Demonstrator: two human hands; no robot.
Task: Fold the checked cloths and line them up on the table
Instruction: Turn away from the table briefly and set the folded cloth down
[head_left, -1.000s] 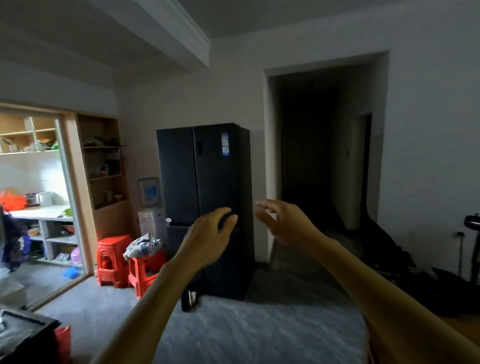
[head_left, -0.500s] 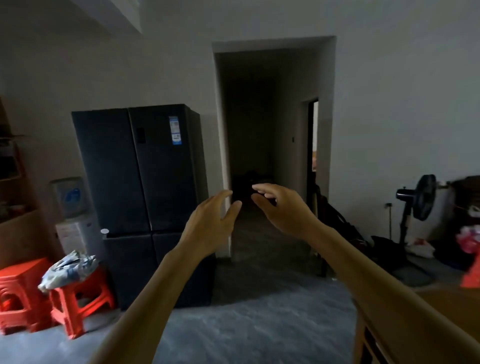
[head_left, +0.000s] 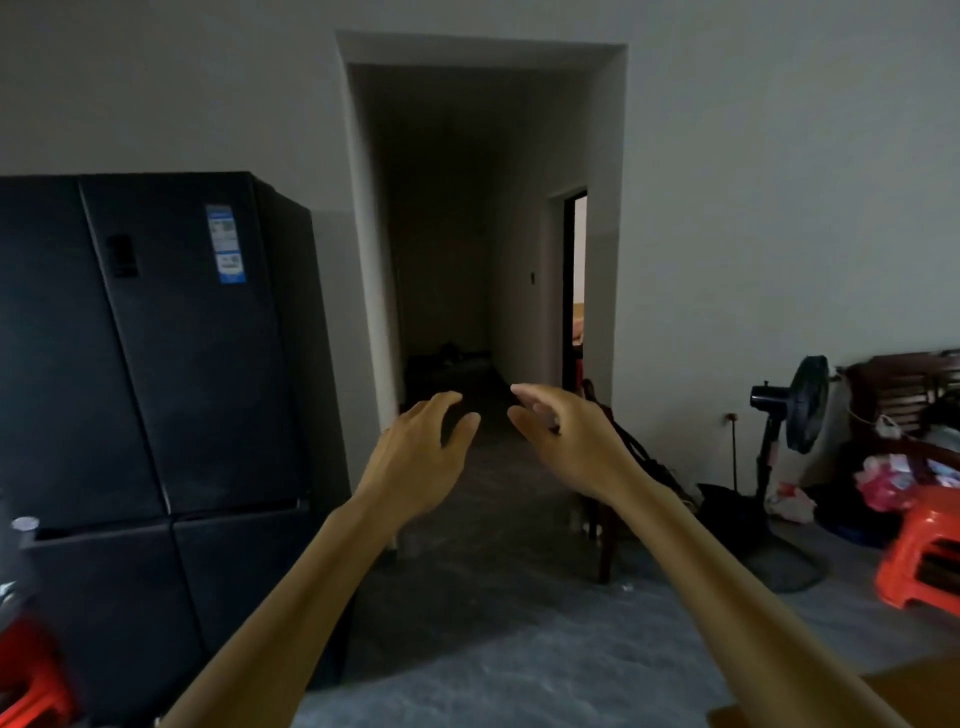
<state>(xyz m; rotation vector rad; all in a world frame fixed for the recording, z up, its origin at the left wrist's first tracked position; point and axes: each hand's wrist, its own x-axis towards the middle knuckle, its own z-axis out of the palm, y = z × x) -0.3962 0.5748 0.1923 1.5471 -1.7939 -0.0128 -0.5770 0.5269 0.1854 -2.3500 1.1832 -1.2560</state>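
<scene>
Both arms are stretched out in front of me at chest height. My left hand (head_left: 421, 457) and my right hand (head_left: 566, 441) hover close together, fingers loosely curved, holding nothing. No checked cloth shows in this view. A brown corner of a wooden table (head_left: 904, 691) peeks in at the bottom right, below my right forearm.
A tall black fridge (head_left: 156, 374) stands at the left. A dark hallway doorway (head_left: 467, 260) opens straight ahead. At the right are a standing fan (head_left: 795, 405), an orange plastic stool (head_left: 924, 556), and clutter on a dark wooden bench (head_left: 909, 384). Another orange stool (head_left: 26, 675) sits bottom left.
The view has swung to the right: the fridge slid left, the shelves left the frame, and the fan and right stool came in. Both hands stay raised and empty.
</scene>
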